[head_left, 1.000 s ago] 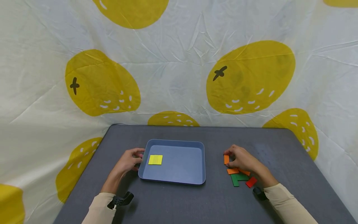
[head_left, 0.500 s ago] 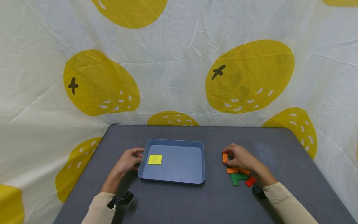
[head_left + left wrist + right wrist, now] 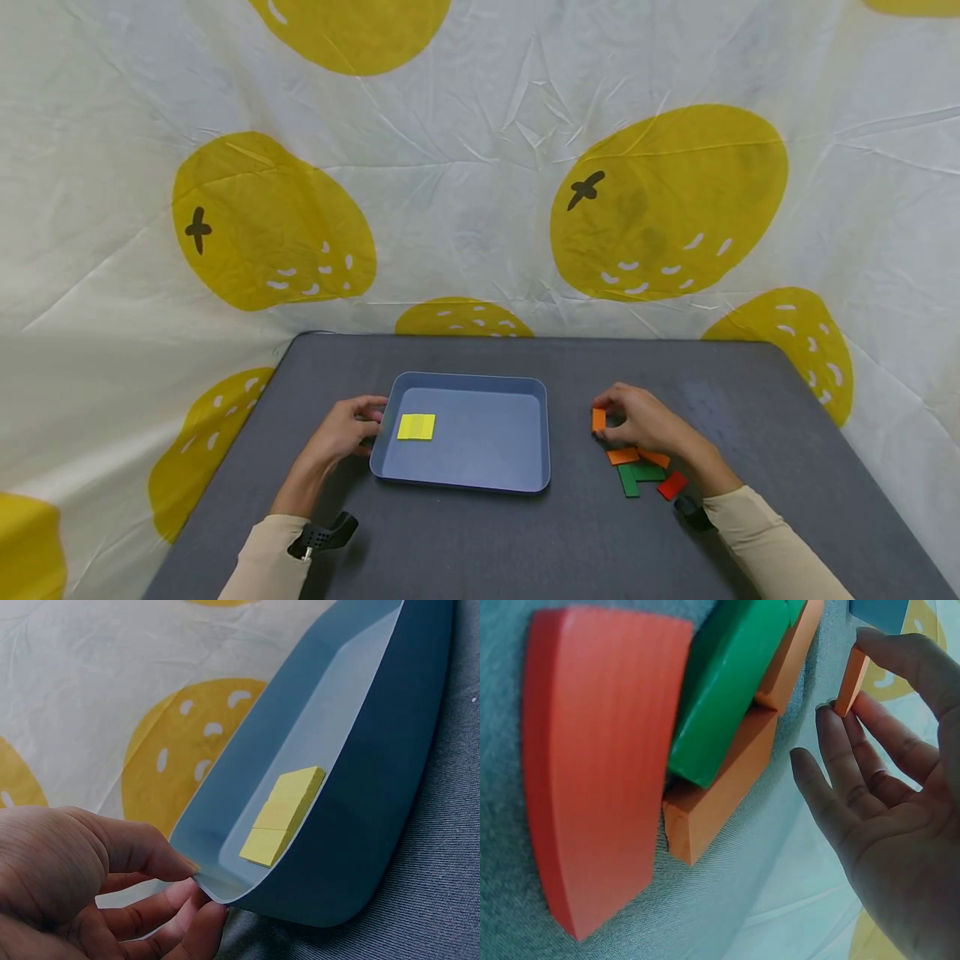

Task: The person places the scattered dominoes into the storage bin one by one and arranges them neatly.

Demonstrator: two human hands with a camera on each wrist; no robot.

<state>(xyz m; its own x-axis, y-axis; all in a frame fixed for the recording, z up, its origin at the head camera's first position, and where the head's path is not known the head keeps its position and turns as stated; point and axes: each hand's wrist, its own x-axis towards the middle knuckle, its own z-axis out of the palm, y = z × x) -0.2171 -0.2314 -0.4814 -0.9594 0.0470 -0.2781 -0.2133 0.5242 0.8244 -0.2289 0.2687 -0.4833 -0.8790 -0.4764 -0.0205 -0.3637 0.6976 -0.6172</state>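
My left hand (image 3: pixel 341 432) pinches the left rim of a blue tray (image 3: pixel 491 437), thumb over the inside edge and fingers beneath. Three yellow wooden blocks (image 3: pixel 416 427) lie side by side in the tray's left part, seen closer in the left wrist view. To the right of the tray, my right hand (image 3: pixel 639 418) holds a thin orange block (image 3: pixel 598 420) by its ends between thumb and fingertips. Below this hand lies a small pile with two orange blocks (image 3: pixel 622 457), two green blocks (image 3: pixel 628 482) and a red block (image 3: pixel 672 486).
The dark grey table (image 3: pixel 465 546) carries the tray near its middle and the loose pile on the right. Behind it hangs a white cloth (image 3: pixel 465 225) with big yellow fruit prints. Each wrist wears a black band (image 3: pixel 324 537).
My right hand has slid slightly to the left and away from the pile with the orange block. The left hand and the tray stay in place.
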